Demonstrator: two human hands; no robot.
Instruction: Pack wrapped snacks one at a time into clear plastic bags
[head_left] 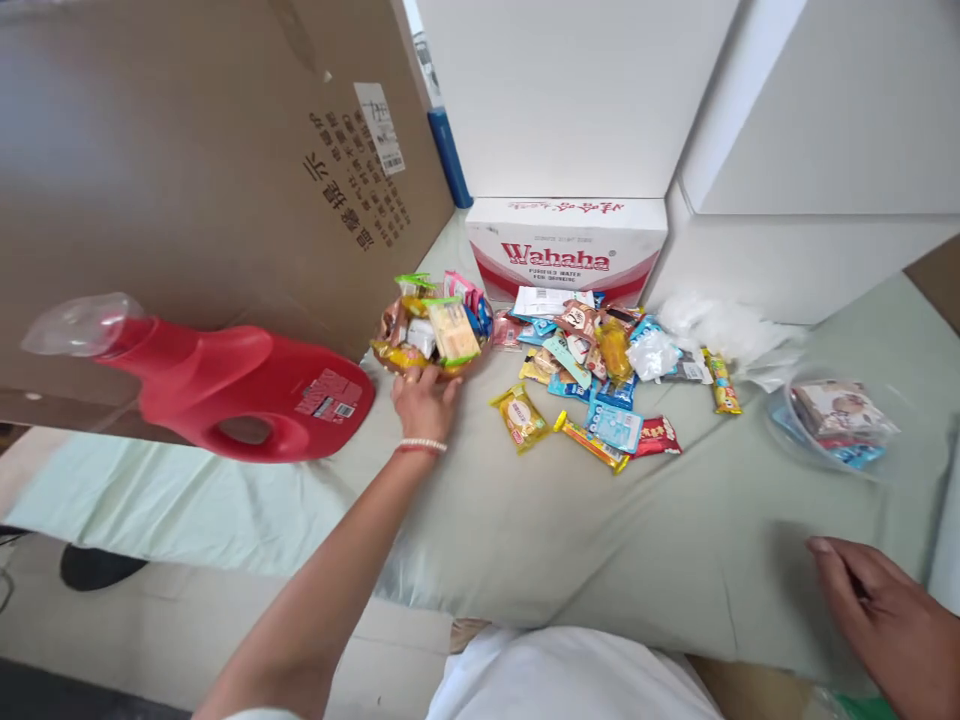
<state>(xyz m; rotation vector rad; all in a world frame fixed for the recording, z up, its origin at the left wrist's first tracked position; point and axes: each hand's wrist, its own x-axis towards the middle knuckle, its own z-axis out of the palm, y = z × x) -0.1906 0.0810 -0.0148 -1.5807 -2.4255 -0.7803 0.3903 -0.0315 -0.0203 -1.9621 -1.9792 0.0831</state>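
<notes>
My left hand (426, 405), with a beaded bracelet at the wrist, is at the near side of a round bowl (388, 364) heaped with wrapped snacks. Its fingers are bent over the bowl's front rim, and their tips are partly hidden. On top of the heap rests a pale snack packet (452, 332) with green ends. My right hand (885, 610) hovers at the lower right, its fingers curled loosely together, with nothing visible in them. Right of the bowl lies a loose pile of packaged snacks (576, 350), with a yellow packet (519, 418) nearest my left hand.
A red detergent jug (217, 385) stands at the left by a large cardboard box (187, 180). Behind the pile is a Wahaha water carton (568, 250). At the right, a clear plastic bowl (885, 460) holds a few packets, near a crumpled plastic bag (720, 325).
</notes>
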